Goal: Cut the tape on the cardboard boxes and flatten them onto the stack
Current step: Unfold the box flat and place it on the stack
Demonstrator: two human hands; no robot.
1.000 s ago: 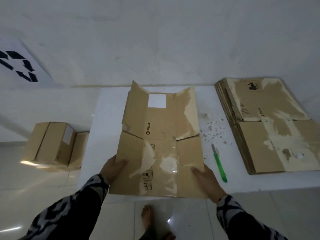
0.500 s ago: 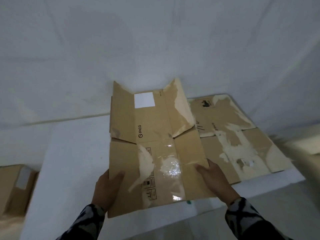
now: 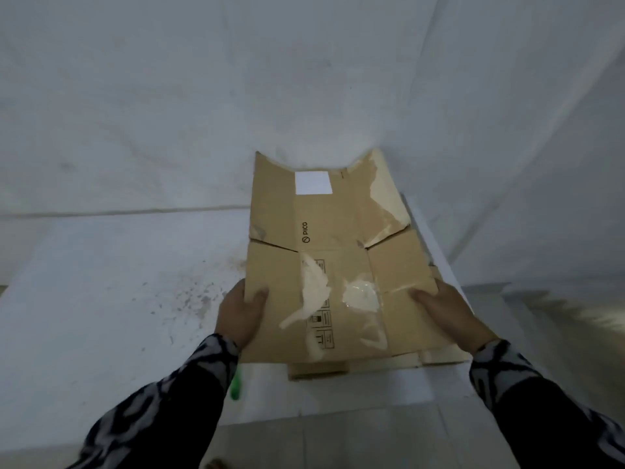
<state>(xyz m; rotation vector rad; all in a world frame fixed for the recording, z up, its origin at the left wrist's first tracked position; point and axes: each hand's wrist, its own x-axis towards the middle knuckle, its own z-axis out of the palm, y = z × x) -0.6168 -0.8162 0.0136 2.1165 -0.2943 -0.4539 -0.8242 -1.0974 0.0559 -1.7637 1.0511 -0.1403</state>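
A flattened brown cardboard box [image 3: 341, 265] with a white label and torn tape patches lies over the stack of flattened boxes [image 3: 324, 368], which shows only as edges under its near side. My left hand [image 3: 238, 313] grips the box's left edge, thumb on top. At the right edge my right hand [image 3: 446, 316] holds it too, thumb laid across the cardboard. The box's far flaps bend upward against the wall.
The white table [image 3: 101, 299] has dark specks left of the box. A green cutter [image 3: 235, 387] peeks out by my left sleeve near the table's front edge. A white wall rises behind; the tiled floor [image 3: 372, 434] lies below.
Both hands carried the flattened box from the table's middle to the right, over the stack. The view turned right, so the standing boxes on the floor left the frame.
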